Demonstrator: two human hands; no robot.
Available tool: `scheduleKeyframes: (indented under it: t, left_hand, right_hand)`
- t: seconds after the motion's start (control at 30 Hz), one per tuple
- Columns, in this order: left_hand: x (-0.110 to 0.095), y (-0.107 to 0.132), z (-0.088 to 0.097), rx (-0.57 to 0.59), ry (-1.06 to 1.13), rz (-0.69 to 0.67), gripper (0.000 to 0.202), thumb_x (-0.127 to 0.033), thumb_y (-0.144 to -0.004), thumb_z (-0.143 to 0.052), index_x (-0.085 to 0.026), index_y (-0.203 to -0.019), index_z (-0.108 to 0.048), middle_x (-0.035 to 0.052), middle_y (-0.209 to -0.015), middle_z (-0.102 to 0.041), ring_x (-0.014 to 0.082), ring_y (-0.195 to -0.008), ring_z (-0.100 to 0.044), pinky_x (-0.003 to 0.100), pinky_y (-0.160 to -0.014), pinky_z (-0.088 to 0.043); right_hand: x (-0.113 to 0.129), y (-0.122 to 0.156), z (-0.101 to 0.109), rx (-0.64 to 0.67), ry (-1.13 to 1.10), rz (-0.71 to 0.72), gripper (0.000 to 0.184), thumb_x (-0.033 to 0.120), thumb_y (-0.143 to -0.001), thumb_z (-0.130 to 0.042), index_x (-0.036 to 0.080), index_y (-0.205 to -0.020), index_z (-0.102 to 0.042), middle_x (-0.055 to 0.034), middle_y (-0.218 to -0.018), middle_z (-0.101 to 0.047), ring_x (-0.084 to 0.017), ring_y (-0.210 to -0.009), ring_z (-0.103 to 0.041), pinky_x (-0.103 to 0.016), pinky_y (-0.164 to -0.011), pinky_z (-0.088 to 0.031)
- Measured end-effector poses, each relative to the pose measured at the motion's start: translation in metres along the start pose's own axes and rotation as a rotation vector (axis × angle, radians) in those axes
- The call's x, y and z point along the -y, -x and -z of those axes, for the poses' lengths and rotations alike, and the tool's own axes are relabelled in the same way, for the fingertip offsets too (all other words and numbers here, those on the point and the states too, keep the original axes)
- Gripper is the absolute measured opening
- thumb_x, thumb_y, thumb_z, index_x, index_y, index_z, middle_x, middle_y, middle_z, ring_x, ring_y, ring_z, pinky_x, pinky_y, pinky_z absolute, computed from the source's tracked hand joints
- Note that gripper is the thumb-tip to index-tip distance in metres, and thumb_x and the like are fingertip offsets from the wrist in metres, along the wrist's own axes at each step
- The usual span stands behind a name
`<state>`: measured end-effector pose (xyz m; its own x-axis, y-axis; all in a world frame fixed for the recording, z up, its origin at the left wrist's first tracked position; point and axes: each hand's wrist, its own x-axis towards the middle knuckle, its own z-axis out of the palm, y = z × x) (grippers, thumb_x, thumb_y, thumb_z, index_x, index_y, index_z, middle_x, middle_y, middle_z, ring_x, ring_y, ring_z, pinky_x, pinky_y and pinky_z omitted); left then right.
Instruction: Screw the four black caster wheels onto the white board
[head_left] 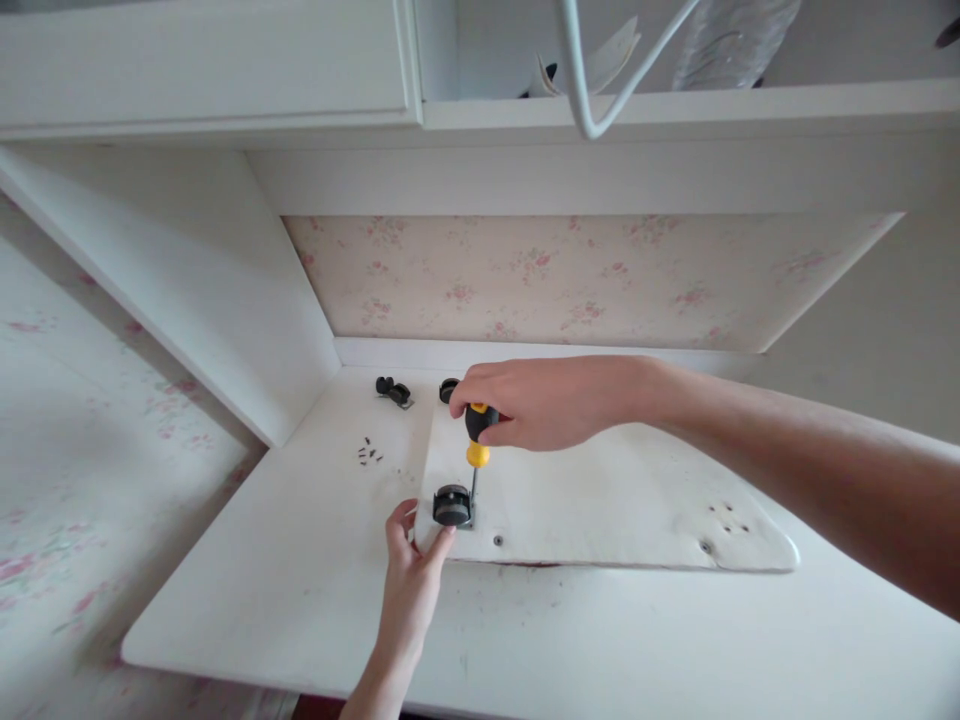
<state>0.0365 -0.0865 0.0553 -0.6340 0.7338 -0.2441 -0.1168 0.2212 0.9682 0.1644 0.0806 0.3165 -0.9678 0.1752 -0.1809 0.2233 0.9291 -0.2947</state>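
My right hand [536, 402] is wrapped around the black and yellow handle of a screwdriver [478, 456]. Its shaft points down to the mounting plate of a black caster wheel [451, 506] at the near left corner of a white board [600, 500]. Whether the tip sits in a screw head is too small to tell. My left hand [416, 575] grips that corner, fingers around the left edge and thumb against the caster's base. Another black caster [448, 390] stands at the far left corner, partly behind my right hand.
Loose black casters [394, 391] and several small screws [368, 453] lie on the white desk [300, 590] left of the board. Screw holes [727, 518] mark the board's right end. Overhead are a shelf [675, 105] and a hanging white cable [589, 125].
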Motion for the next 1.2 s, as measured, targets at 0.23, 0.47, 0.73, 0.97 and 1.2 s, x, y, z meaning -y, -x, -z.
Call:
scheduleKeyframes:
  t: [0.23,0.47,0.73,0.97,1.2]
  left_hand:
    - [0.002,-0.001,-0.001,-0.018,0.003,-0.012,0.062,-0.049,-0.077,-0.073,-0.028,-0.126,-0.042,0.0065,-0.126,-0.058,0.0178,-0.087,-0.062,0.032,-0.078,-0.048]
    - [0.001,0.000,-0.001,-0.010,0.009,-0.002,0.062,-0.049,-0.078,-0.072,-0.026,-0.127,-0.041,0.0055,-0.118,-0.060,0.0177,-0.085,-0.061,0.031,-0.075,-0.048]
    - [0.000,0.001,-0.001,-0.036,-0.021,-0.006,0.063,-0.051,-0.076,-0.073,-0.027,-0.126,-0.042,0.0057,-0.119,-0.060,0.0170,-0.080,-0.061,0.031,-0.071,-0.048]
    - [-0.001,0.001,-0.002,-0.062,0.031,0.005,0.067,-0.048,-0.072,-0.076,-0.026,-0.126,-0.044,0.0077,-0.123,-0.061,0.0178,-0.082,-0.062,0.029,-0.066,-0.047]
    - [-0.002,0.001,-0.004,-0.051,0.055,0.014,0.068,-0.049,-0.070,-0.077,-0.028,-0.126,-0.043,0.0051,-0.118,-0.061,0.0139,-0.073,-0.058,0.026,-0.058,-0.045]
  right_hand:
    - [0.010,-0.007,-0.001,-0.050,0.328,-0.271,0.053,0.059,-0.096,-0.034,0.018,-0.115,-0.061,-0.0138,-0.089,-0.070,-0.028,-0.076,-0.064,-0.036,-0.059,-0.039]
    - [0.019,-0.006,0.005,0.048,0.292,-0.254,0.047,0.053,-0.096,-0.039,0.017,-0.115,-0.062,-0.0119,-0.085,-0.070,-0.027,-0.073,-0.064,-0.036,-0.059,-0.040]
    - [0.016,-0.003,-0.001,0.059,0.218,-0.223,0.048,0.051,-0.096,-0.042,0.019,-0.129,-0.054,-0.0119,-0.090,-0.071,-0.026,-0.073,-0.065,-0.035,-0.058,-0.041]
    - [0.010,0.000,-0.004,0.021,0.142,-0.178,0.049,0.044,-0.096,-0.043,0.024,-0.141,-0.040,-0.0117,-0.106,-0.071,-0.025,-0.081,-0.067,-0.033,-0.060,-0.042]
    - [0.008,0.002,-0.006,-0.084,0.307,-0.231,0.053,0.060,-0.095,-0.036,0.020,-0.120,-0.061,-0.0143,-0.096,-0.072,-0.032,-0.085,-0.068,-0.037,-0.062,-0.042]
